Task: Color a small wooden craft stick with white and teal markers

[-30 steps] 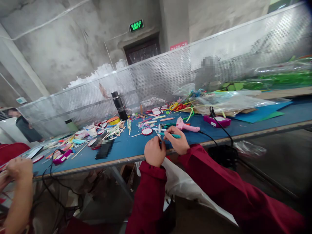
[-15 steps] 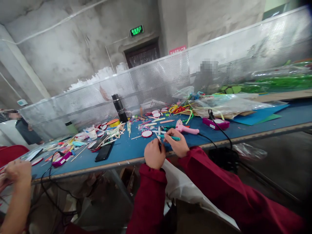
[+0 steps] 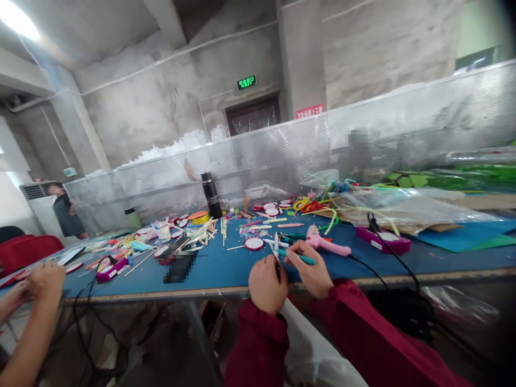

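My right hand (image 3: 311, 270) pinches a teal pen (image 3: 308, 260), its tip end pointing left toward my other hand. Close beside it, my left hand (image 3: 266, 285) is closed at the table's front edge. A thin pale piece shows at the left fingertips, too small to name. Just beyond the hands lies a round white disc with a red rim (image 3: 254, 244). A pink hot glue gun (image 3: 328, 245) rests on the blue table (image 3: 226, 271) to the right of my hands, its cord running right.
A purple box (image 3: 382, 241) with a black cable stands to the right, beside plastic bags (image 3: 395, 207). Left are a blurred dark phone-like object (image 3: 179, 267), piled sticks (image 3: 203, 231), a black flask (image 3: 212, 196) and another purple box (image 3: 112, 270). A co-worker's hands (image 3: 46, 279) are at far left.
The camera has tilted up, so the table and hands sit lower in view. Both hands keep nearly the same pose, the pen still in the right one.
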